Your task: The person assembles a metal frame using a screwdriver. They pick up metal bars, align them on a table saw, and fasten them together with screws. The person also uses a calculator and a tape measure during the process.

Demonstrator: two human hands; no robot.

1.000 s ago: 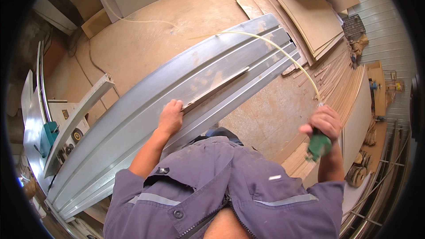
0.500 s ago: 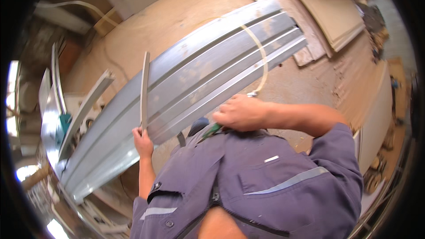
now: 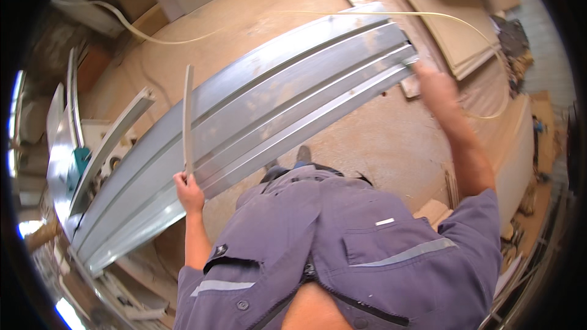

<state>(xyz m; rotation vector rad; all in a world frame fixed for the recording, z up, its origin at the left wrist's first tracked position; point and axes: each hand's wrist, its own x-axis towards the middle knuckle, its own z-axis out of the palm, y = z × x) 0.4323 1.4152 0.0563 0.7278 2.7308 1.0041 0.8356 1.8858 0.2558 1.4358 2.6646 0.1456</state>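
A long, ribbed silvery metal panel (image 3: pixel 244 95) lies diagonally before me, with pale dusty patches on its surface. My left hand (image 3: pixel 191 193) is closed on the near end of a narrow wooden strip (image 3: pixel 188 116), which extends over the panel. At the panel's far right end is my right hand (image 3: pixel 436 90), blurred by motion and closed round a green air blow gun (image 3: pixel 406 61). Only a bit of green shows past the fingers. A yellowish hose (image 3: pixel 452 17) loops out to the right and back toward this hand.
Stacked boards (image 3: pixel 455 30) lie beyond the panel's right end. Another pale strip (image 3: pixel 113 146) stands out at left near a teal tool (image 3: pixel 79 162). Brown floor (image 3: pixel 367 137) spreads beneath, with more boards (image 3: pixel 516 159) at right.
My right hand has swung from near my waist out to the panel's far right end, taking the green air blow gun and hose along. The left hand and strip have shifted slightly left.
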